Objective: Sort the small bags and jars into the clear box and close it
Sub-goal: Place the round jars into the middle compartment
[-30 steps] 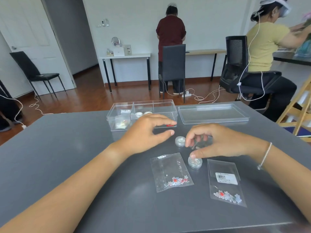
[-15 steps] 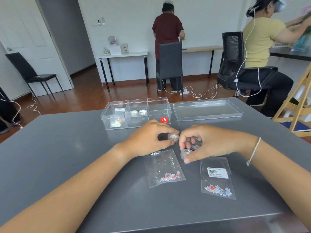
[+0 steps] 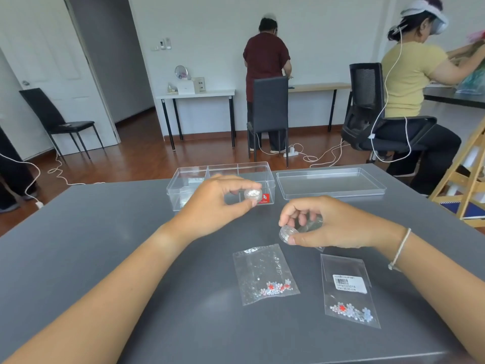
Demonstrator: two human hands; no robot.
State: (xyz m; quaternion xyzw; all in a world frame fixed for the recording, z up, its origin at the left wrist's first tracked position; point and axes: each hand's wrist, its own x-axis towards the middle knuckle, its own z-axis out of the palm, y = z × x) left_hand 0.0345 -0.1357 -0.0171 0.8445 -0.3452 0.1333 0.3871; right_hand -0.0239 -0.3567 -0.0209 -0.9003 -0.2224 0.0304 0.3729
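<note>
above the clear box (image 3: 223,185) | left hand (image 3: 215,206) pinches jar (image 3: 253,194), right hand (image 3: 328,223) pinches second jar (image 3: 288,232) | lower it gently into a free compartment

Head view. Left hand (image 3: 212,206) pinches a small clear jar (image 3: 253,194) between thumb and fingers, raised just in front of the clear box (image 3: 183,198). Box is open, divided into compartments, red label on its front wall. Its lid (image 3: 330,181) lies just beside it, to the right, on the grey worktop (image 3: 105,245). Right hand (image 3: 330,224) grips a second jar (image 3: 288,233) low over the worktop. Two small clear bags lie flat nearer the person: an unlabelled bag (image 3: 263,274) and a barcode-labelled bag (image 3: 349,290), apart from each other.
</note>
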